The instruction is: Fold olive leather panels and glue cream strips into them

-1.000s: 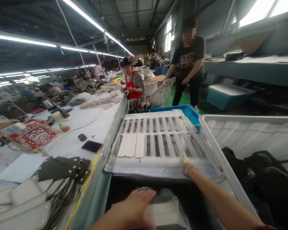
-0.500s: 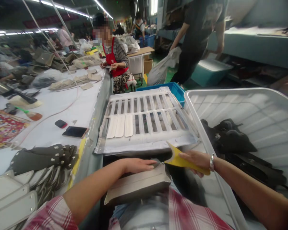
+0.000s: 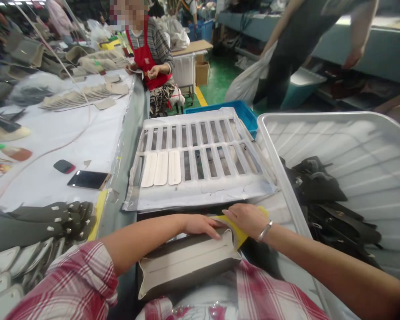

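Observation:
A grey-white folded panel [image 3: 186, 264] lies across my lap. My left hand [image 3: 200, 224] rests flat on its upper right edge, fingers stretched out. My right hand [image 3: 248, 218] is closed on a yellow scraper card [image 3: 235, 231] and presses it against the panel's right corner, right beside my left fingertips. Just beyond my hands lies a white slotted template [image 3: 200, 162] with three pale strips [image 3: 162, 168] set in its lower left slots.
A big white bin [image 3: 353, 146] with dark pieces stands at the right. At the left, a long table [image 3: 53, 142] carries a phone [image 3: 88, 179], dark studded pieces [image 3: 40, 222] and stacked panels. A person in a red apron sits beyond; another person stands by a blue crate [image 3: 243, 116].
My right hand has brought the yellow scraper leftward and down onto the panel's corner. My left hand stayed on the panel. My view tipped further down.

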Demonstrator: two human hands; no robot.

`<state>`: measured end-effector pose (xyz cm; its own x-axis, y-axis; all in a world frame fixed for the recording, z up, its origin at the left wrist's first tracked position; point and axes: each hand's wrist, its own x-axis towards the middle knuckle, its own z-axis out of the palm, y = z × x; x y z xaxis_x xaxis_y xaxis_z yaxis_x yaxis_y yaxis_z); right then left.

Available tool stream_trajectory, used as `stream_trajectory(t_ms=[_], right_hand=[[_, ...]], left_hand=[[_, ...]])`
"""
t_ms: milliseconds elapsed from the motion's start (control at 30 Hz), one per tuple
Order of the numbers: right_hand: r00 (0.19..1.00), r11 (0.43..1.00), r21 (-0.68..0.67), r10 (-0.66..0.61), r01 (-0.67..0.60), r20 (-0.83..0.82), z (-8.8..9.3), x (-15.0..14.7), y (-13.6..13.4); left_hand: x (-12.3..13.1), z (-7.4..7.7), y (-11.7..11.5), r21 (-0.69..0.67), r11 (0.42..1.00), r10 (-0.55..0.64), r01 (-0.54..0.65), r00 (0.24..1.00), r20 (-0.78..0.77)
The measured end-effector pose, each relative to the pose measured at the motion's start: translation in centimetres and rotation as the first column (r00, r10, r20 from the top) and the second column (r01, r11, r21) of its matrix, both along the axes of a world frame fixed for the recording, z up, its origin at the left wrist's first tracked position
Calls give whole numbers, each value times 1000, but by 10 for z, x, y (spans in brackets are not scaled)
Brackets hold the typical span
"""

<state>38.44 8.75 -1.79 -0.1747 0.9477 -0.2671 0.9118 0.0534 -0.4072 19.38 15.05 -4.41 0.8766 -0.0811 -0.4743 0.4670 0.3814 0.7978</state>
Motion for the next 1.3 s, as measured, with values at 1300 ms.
stream_trajectory(t_ms=[1300], right_hand=[[897,905,77,398,-418,194,1,-12,-10]], left_hand=[[-8,6,-12,597,757,-237,265,963,-127]])
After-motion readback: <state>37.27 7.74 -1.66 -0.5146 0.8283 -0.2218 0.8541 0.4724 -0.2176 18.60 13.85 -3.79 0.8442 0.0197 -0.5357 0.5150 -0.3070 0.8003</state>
